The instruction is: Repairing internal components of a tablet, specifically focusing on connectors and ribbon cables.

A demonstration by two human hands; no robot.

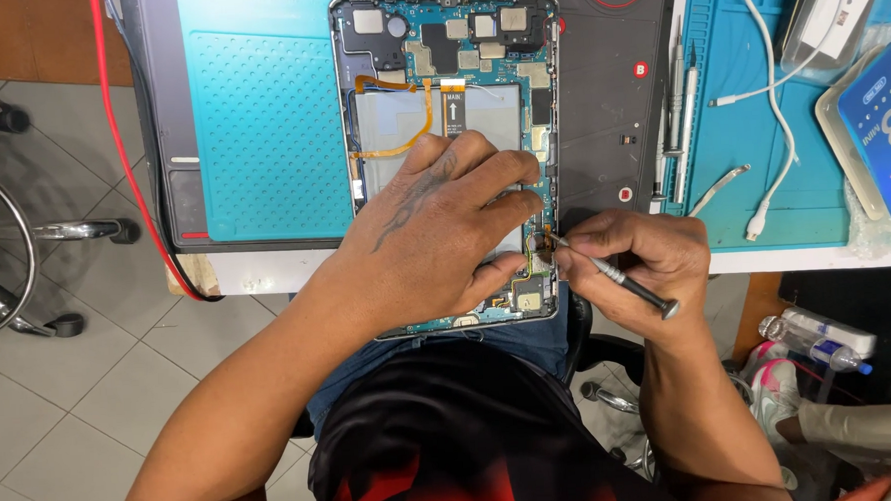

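Note:
An opened tablet (444,55) lies with its back cover off, showing circuit boards, a grey battery and orange flex cables. It sticks out over the table's front edge above my lap. My left hand (434,226) lies flat on the battery area with fingers spread, pressing the tablet down. My right hand (638,254) holds a thin screwdriver (617,276) with a black handle. Its tip touches the tablet's lower right edge, close to my left fingertips.
A teal work mat (259,118) covers the table under the tablet. To the right lie several metal tools (678,120), tweezers (718,188), a white cable (775,106) and a blue box (881,126). A red cable (125,144) hangs at left beside a stool (4,220).

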